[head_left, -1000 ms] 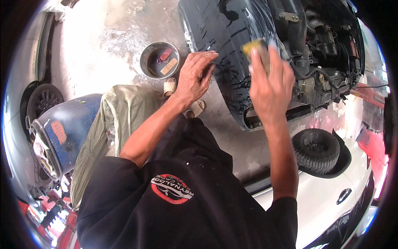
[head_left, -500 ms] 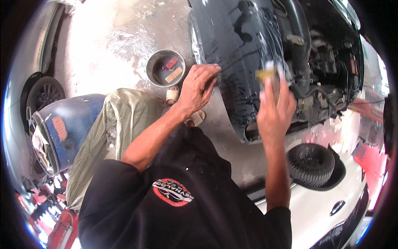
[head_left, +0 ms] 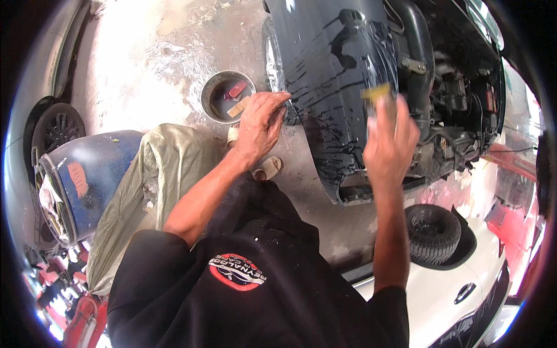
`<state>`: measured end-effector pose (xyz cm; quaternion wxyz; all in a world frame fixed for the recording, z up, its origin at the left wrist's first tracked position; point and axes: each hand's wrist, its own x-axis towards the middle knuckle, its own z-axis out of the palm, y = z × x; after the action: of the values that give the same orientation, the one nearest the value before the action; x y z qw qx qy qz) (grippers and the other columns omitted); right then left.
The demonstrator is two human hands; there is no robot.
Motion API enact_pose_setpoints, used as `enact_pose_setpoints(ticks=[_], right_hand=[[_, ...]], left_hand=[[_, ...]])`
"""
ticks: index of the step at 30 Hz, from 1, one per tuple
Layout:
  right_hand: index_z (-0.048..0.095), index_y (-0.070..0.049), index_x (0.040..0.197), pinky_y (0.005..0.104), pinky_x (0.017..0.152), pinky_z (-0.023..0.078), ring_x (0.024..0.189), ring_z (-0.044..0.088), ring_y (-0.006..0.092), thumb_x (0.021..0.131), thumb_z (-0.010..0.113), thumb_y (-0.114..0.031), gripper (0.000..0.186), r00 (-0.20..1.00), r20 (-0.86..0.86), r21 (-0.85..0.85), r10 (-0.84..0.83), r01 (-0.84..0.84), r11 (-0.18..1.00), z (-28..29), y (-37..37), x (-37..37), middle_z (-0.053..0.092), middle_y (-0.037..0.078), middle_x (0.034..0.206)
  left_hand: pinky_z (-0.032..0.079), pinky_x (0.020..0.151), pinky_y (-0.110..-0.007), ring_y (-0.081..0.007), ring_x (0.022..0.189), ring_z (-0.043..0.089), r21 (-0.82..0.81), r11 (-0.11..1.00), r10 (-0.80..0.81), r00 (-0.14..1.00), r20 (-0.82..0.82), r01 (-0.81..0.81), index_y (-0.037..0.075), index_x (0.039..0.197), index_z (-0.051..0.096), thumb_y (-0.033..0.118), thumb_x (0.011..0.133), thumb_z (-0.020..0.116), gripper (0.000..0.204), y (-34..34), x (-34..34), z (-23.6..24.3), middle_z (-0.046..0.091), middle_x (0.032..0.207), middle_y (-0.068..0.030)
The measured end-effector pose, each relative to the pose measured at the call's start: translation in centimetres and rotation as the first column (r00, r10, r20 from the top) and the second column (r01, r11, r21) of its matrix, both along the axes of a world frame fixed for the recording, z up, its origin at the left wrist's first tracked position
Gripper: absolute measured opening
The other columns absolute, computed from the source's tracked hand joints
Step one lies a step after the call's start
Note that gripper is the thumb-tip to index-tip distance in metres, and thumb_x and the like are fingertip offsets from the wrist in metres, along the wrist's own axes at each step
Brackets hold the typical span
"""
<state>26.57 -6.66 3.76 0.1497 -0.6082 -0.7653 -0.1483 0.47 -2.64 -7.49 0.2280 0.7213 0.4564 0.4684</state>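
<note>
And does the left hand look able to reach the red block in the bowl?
Probably, by bending down: the left hand looks empty, the bowl is open, and nothing covers the red block.

Wet concrete floor (head_left: 191, 43), bright white glare (head_left: 130, 64), blue drum (head_left: 110, 162)

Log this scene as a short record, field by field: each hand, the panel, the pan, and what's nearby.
Right hand: holds a motion-blurred, yellow-edged block at the dark car panel
Left hand: nothing visibly held; near the panel's edge, contact unclear
Panel: streaked, beside exposed engine bay
Pan: contains red piece, tan block
Nearby: blue drum, black tire, white car
</note>
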Motion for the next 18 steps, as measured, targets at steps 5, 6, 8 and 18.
enact_pose_setpoints(ticks=[5,6,8,18], right_hand=[[0.064,-0.011,0.15,0.0486,0.108,0.047,0.127,0.06,0.0384,0.098,0.074,-0.012,0.053,1.0,-0.009,0.027,0.001,-0.001,1.0,0.0,-0.3,0.2,0.057,0.019,0.155],[0.069,-0.015,0.144,0.0459,0.107,0.048,0.122,0.059,0.0363,0.095,0.078,-0.017,0.049,1.0,0.003,0.053,0.01,-0.01,0.999,-0.4,-1.1,0.5,0.058,0.017,0.155],[0.07,-0.015,0.144,0.0456,0.108,0.047,0.123,0.059,0.0362,0.095,0.078,-0.017,0.049,0.999,0.044,0.015,-0.006,0.005,1.0,-0.4,-0.8,0.5,0.058,0.017,0.155],[0.069,-0.011,0.143,0.0452,0.105,0.05,0.123,0.061,0.0341,0.094,0.078,-0.012,0.05,0.998,0.01,0.069,0.06,-0.061,0.996,-0.1,-1.9,0.2,0.059,0.019,0.152]], left_hand=[[0.054,0.099,-0.046,-0.036,0.112,0.069,0.04,0.995,-0.089,0.996,-0.006,0.089,0.004,0.124,0.071,-0.005,0.09,0.074,0.035,0.4,0.1,0.0,0.075,0.121,-0.0139],[0.054,0.099,-0.046,-0.0359,0.112,0.069,0.052,0.998,-0.029,0.999,0.017,0.028,0.004,0.124,0.071,-0.005,0.09,0.074,0.035,0.5,0.1,0.1,0.076,0.121,-0.0137],[0.054,0.099,-0.046,-0.0358,0.112,0.069,0.081,0.994,0.073,0.996,0.05,-0.077,0.004,0.124,0.071,-0.005,0.09,0.074,0.035,0.7,0.3,0.4,0.076,0.121,-0.0134],[0.055,0.097,-0.043,-0.0342,0.111,0.069,0.137,0.989,0.052,0.995,0.087,-0.064,0.005,0.123,0.073,-0.004,0.091,0.075,0.033,2.8,1.2,2.4,0.076,0.12,-0.0126]])
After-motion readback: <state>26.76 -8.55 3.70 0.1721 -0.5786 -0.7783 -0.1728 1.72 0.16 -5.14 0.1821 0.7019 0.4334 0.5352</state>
